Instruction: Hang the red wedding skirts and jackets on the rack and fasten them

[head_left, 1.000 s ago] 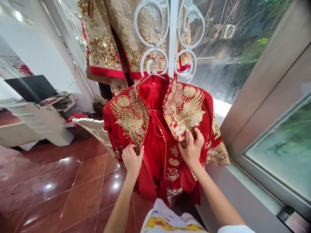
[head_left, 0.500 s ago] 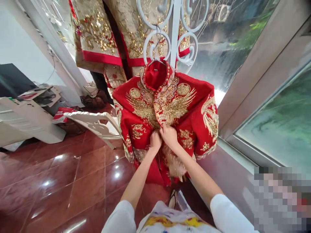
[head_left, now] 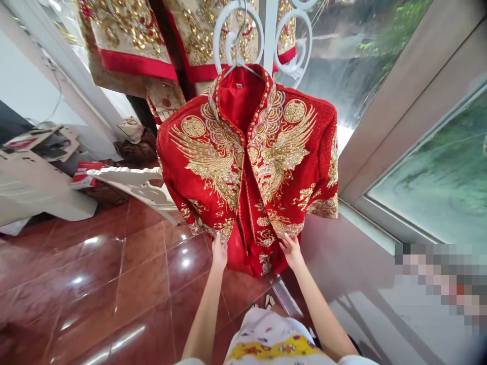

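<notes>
A red jacket (head_left: 304,137) with gold embroidered wings hangs on a wire hanger (head_left: 239,61) from a white scrolled metal stand (head_left: 268,35). My left hand (head_left: 219,252) pinches the bottom hem of the jacket's left front panel. My right hand (head_left: 291,251) grips the bottom hem of the right front panel. The two front panels hang nearly together, with a narrow gap showing red lining.
A cream and gold garment (head_left: 125,35) hangs behind the stand. A white chair (head_left: 133,185) lies tipped on the glossy red tiled floor (head_left: 95,284). A white desk (head_left: 34,187) stands at left. A window sill (head_left: 365,228) and glass run along the right.
My hands moved from the jacket's middle front, where they were together, down and apart to the bottom hem. The front panels now hang flat and straighter.
</notes>
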The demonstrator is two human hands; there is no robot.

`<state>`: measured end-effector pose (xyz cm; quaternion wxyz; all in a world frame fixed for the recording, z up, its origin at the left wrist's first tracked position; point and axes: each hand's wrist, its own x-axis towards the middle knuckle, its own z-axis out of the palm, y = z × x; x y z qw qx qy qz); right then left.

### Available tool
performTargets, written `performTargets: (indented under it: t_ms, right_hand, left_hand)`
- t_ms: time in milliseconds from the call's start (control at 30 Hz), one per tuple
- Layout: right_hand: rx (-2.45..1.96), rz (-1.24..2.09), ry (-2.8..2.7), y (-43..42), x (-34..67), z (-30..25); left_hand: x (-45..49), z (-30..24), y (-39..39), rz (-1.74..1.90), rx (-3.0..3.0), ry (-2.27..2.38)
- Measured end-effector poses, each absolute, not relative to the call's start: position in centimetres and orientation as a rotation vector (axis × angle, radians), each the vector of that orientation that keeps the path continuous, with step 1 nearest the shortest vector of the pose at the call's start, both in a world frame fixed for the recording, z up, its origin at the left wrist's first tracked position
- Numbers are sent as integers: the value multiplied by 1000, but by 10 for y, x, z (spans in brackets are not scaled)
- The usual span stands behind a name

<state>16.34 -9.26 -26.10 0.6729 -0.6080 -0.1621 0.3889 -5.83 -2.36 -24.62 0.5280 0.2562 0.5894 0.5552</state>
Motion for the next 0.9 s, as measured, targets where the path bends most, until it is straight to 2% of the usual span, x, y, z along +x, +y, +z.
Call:
performTargets:
  t_ms: [233, 467, 900]
  right_hand:
    - [-1219, 1133, -245, -102, 154, -255]
    - [-1102, 1379, -343, -125, 150, -238]
    - [-1165, 1247, -190, -115, 139, -215]
  left_hand:
    - [-71, -255, -45, 1345, 302, 1264]
    - [-42, -237, -67, 1156, 318, 1145]
    - [-5, -208, -84, 1118, 424, 1050]
